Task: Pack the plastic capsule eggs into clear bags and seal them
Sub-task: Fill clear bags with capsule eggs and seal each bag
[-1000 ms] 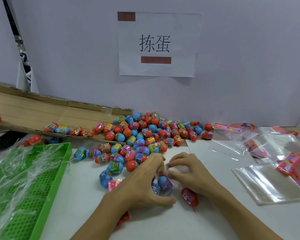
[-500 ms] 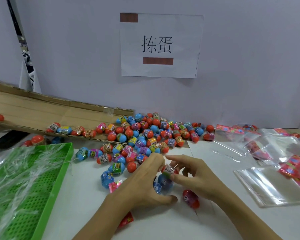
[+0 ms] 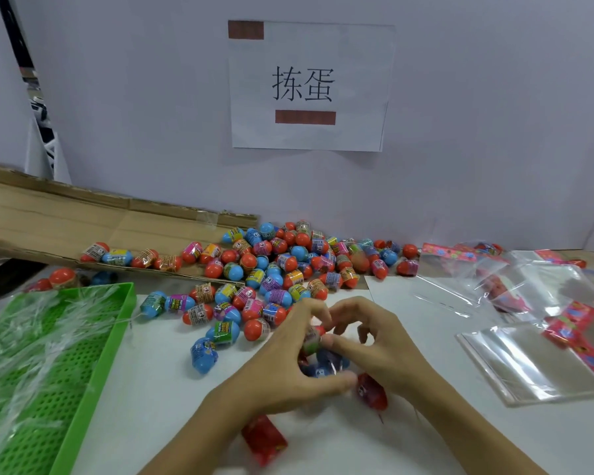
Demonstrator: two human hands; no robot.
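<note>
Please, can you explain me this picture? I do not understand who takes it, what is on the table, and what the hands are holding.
A camera on a person's head looks down at two bare hands; no machine is here. On the white table lies a pile of eggs, a green tray at left, a cardboard ramp behind it, and empty bags at right. The left hand holds a clear bag with some eggs inside. The right hand pinches one egg at its mouth. A paper sign hangs on the wall.
</note>
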